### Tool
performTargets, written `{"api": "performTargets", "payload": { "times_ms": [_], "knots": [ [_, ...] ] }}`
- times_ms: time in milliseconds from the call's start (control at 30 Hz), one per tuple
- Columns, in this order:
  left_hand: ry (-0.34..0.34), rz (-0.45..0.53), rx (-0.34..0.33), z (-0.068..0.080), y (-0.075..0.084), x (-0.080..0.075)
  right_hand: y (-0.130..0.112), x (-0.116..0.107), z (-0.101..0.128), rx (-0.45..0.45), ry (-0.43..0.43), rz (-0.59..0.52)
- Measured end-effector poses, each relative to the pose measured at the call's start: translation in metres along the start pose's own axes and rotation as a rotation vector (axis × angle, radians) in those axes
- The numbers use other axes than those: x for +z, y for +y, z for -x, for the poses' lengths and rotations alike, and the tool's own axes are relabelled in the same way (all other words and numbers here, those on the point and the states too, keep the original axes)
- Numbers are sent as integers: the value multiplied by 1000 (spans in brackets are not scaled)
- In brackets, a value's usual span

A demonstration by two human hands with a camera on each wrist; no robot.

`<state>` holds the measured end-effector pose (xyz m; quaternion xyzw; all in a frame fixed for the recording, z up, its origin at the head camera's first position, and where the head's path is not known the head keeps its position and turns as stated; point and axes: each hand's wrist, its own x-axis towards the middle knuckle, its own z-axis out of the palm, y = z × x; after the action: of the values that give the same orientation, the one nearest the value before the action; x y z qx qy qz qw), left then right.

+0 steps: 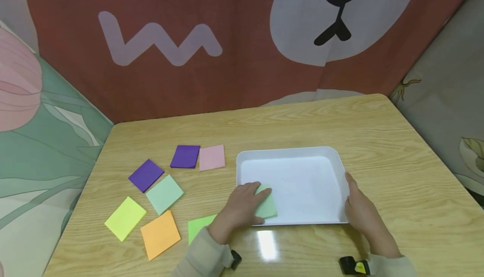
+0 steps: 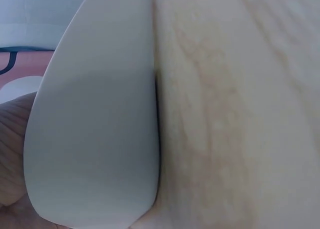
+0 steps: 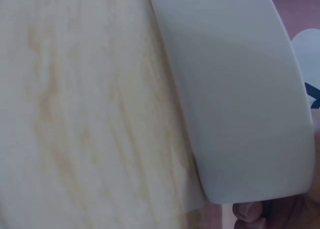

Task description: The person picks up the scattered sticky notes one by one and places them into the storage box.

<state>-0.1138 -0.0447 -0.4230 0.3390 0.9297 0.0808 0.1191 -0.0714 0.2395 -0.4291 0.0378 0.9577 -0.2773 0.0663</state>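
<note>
left hand (image 1: pixel 243 204): pinching mint pad (image 1: pixel 269 207) between thumb, fingers | right hand (image 1: pixel 361 213): gripping tray (image 1: pixel 308 184)

The left hand (image 1: pixel 243 205) is palm down, its thumb spread wide from the next finger. The right hand (image 1: pixel 361 212) points ahead and a bit left, and its own wrist camera shows two bent fingertips (image 3: pixel 248 210). The left arm (image 1: pixel 206 254) and right arm (image 1: pixel 391 265) lean in toward each other.
</note>
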Motion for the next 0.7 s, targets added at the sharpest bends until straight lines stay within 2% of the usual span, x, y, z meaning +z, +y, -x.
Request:
{"api": "performTargets", "payload": {
  "times_ms": [233,700],
  "knots": [
    [21,43,23,2,-3,0,1,1,-1,0,0,6],
    [147,106,76,16,-7,0,1,1,0,-10,10,14]
  ]
}}
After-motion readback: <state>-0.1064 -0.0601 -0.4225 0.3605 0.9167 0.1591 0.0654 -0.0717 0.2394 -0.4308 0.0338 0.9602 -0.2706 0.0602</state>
